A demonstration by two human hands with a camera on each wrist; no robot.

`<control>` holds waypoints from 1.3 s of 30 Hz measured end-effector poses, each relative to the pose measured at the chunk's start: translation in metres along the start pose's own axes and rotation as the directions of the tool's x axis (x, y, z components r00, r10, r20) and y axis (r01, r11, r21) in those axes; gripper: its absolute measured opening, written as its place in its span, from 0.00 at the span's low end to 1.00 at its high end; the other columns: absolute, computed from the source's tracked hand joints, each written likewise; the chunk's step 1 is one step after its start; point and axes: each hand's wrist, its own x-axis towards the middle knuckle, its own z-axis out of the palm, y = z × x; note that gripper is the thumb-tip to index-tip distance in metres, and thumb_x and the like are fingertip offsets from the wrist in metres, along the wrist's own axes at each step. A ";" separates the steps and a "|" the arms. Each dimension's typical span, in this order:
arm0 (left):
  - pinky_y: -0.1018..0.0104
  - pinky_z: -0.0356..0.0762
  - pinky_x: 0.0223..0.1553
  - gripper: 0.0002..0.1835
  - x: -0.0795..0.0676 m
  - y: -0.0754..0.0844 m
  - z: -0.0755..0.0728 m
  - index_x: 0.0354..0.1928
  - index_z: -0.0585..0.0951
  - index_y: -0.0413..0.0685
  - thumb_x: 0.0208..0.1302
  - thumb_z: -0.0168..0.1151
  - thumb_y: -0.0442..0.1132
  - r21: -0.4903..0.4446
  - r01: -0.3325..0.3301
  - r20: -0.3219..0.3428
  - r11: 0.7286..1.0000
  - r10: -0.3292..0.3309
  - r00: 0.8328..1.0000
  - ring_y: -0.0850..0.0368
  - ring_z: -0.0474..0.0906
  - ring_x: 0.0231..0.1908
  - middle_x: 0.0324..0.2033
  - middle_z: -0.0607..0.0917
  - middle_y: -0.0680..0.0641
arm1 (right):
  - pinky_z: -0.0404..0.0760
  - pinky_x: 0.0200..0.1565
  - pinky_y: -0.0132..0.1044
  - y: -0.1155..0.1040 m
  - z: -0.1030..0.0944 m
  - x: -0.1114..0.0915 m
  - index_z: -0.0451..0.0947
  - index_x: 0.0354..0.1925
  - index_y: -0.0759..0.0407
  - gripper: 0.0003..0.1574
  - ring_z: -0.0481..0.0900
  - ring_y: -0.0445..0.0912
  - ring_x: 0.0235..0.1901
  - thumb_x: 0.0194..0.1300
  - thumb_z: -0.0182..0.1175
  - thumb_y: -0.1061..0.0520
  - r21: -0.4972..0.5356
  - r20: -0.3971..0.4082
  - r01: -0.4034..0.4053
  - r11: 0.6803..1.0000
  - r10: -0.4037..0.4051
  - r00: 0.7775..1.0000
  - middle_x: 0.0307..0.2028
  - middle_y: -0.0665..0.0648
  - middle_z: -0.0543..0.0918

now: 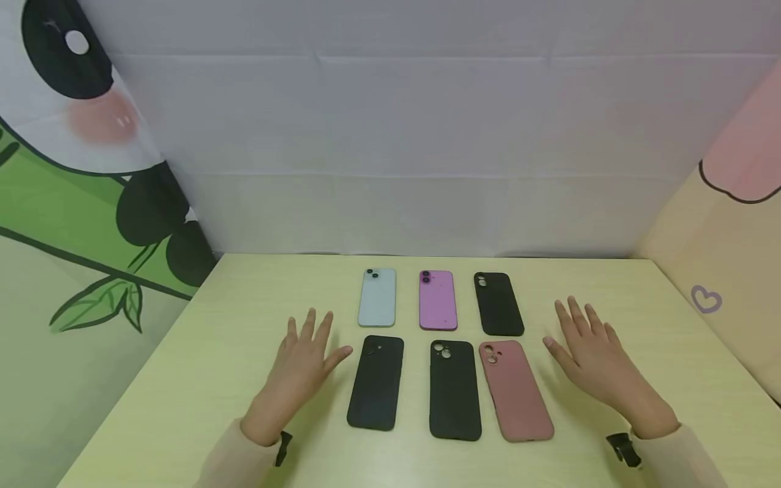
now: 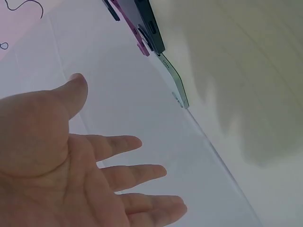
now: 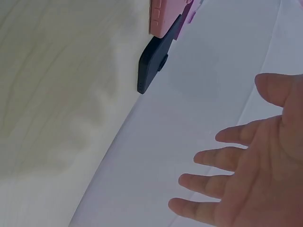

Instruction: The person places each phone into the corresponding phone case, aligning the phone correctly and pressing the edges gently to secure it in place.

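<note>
My left hand (image 1: pixel 299 366) hovers over the table with fingers spread, left of a dark phone (image 1: pixel 375 383) in the front row. Its palm and straight fingers show in the left wrist view, holding nothing. To the right of a pink phone case (image 1: pixel 517 393), my right hand (image 1: pixel 594 362) is held likewise, fingers apart and nothing in it. Between the dark phone and the pink case lies a black phone case (image 1: pixel 454 392) with camera cutouts. Behind them lie a light blue phone (image 1: pixel 377 298), a purple phone (image 1: pixel 438 301) and a black phone or case (image 1: pixel 499 305).
The pale wooden table (image 1: pixel 244 298) meets a white cloth backdrop (image 1: pixel 396 135) at its far edge. A printed panel with green leaves (image 1: pixel 104 305) stands at the left. Another panel with a small purple heart (image 1: pixel 706 299) borders the right side.
</note>
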 end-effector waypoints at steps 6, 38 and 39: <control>0.34 0.64 0.52 0.38 -0.001 0.007 0.000 0.66 0.60 0.40 0.61 0.53 0.58 -0.011 -0.010 0.016 1.000 0.010 1.000 0.21 0.54 0.59 0.64 0.59 0.29 | 0.50 0.57 0.67 -0.002 0.000 0.001 0.42 0.69 0.66 0.44 0.48 0.71 0.63 0.70 0.42 0.41 -0.036 -0.057 0.021 0.999 -0.023 0.998 0.66 0.74 0.52; 0.50 0.72 0.52 0.29 0.048 0.051 0.006 0.60 0.67 0.35 0.63 0.56 0.48 -0.186 -0.056 0.028 0.981 0.062 0.998 0.40 0.73 0.53 0.54 0.75 0.34 | 0.76 0.44 0.55 -0.042 0.014 0.008 0.65 0.56 0.73 0.30 0.75 0.64 0.48 0.61 0.57 0.56 -0.040 -0.088 0.070 0.997 -0.073 0.993 0.51 0.71 0.74; 0.50 0.71 0.53 0.29 0.050 0.052 0.007 0.60 0.67 0.34 0.63 0.56 0.48 -0.194 -0.053 0.039 0.980 0.062 0.997 0.40 0.72 0.54 0.54 0.74 0.34 | 0.76 0.44 0.54 -0.043 0.015 0.008 0.66 0.56 0.73 0.30 0.75 0.64 0.48 0.61 0.57 0.56 -0.039 -0.080 0.068 0.997 -0.071 0.994 0.51 0.71 0.74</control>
